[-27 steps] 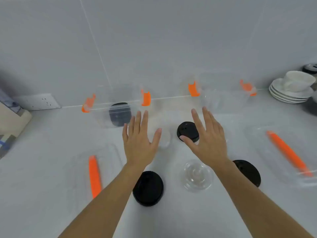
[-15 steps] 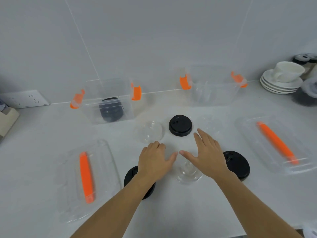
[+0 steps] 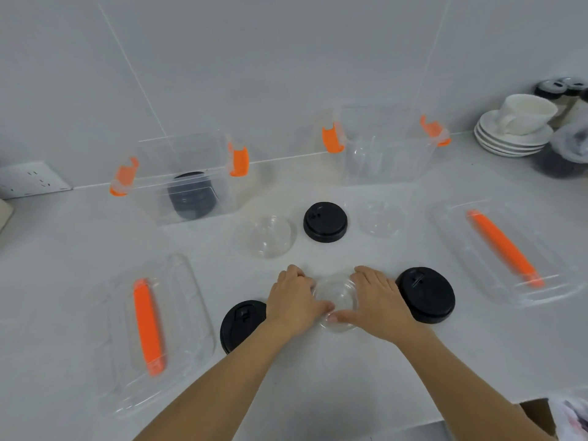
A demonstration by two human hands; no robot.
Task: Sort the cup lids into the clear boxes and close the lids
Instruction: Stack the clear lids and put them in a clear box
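No readable text, label, brand, number or sign anywhere: not on lids, boxes, cups or wall.

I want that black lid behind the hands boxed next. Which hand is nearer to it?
Right, narrowly. The black lid sits beyond both hands; the right hand is below-right of it, the left hand below-left.

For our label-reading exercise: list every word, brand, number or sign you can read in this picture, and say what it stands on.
None can be read.
Black cup lids: raised marks on top, too small to read.
Clear boxes, box lids, white cup: no print visible.
Wall socket: slots only, no text.
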